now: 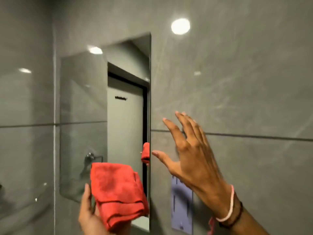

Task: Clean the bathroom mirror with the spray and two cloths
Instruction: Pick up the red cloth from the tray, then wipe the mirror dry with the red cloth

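I see the mirror [105,116] mounted on the grey tiled wall [237,82], left of centre in the head view. Its right edge runs vertically down the middle of the frame.

My left hand [89,216] sits at the lower edge of the view. Its grip is closed on a folded red cloth [116,192], thumb along the cloth's left side. The cloth is raised in front of the lower right part of the mirror; I cannot tell whether it touches the glass. A small red reflection of it shows at the mirror's right edge.

My right hand [191,153] is raised against the wall just right of the mirror, back toward the camera. Its grip is wide, fingers spread, holding nothing. The thumb tip lies near the mirror's edge. Thin bands [232,207] circle the wrist.

A purple panel [181,209] is fixed to the wall below the right hand.
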A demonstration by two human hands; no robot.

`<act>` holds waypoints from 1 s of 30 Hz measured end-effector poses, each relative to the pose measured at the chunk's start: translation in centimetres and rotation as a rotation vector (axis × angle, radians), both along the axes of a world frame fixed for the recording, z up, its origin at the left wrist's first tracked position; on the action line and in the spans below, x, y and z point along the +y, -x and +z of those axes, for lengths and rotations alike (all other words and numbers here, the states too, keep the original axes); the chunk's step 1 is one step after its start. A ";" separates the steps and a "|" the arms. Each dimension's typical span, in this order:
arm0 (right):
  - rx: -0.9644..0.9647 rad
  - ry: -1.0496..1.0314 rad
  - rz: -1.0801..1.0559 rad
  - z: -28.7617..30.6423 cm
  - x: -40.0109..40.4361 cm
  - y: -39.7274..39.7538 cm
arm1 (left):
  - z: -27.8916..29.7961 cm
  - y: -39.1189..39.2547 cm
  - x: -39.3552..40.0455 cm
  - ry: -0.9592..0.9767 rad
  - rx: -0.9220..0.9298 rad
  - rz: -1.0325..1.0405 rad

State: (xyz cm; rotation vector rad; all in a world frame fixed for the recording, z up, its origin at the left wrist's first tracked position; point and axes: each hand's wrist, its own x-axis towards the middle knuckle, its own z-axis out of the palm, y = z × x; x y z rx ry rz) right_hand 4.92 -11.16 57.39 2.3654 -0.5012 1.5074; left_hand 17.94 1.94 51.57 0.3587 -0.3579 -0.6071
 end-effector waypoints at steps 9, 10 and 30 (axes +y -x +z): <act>0.029 0.279 -0.379 17.2 -3.0 -5.6 | 23.9 -8.0 -9.0 -0.374 -1.125 1.214; 0.045 0.277 -0.435 17.7 -3.4 -5.9 | 25.1 -8.1 -10.7 -0.464 -1.252 1.279; -0.311 0.658 -0.559 18.5 -10.8 -9.4 | 28.8 -35.9 -9.2 -0.685 -0.964 1.424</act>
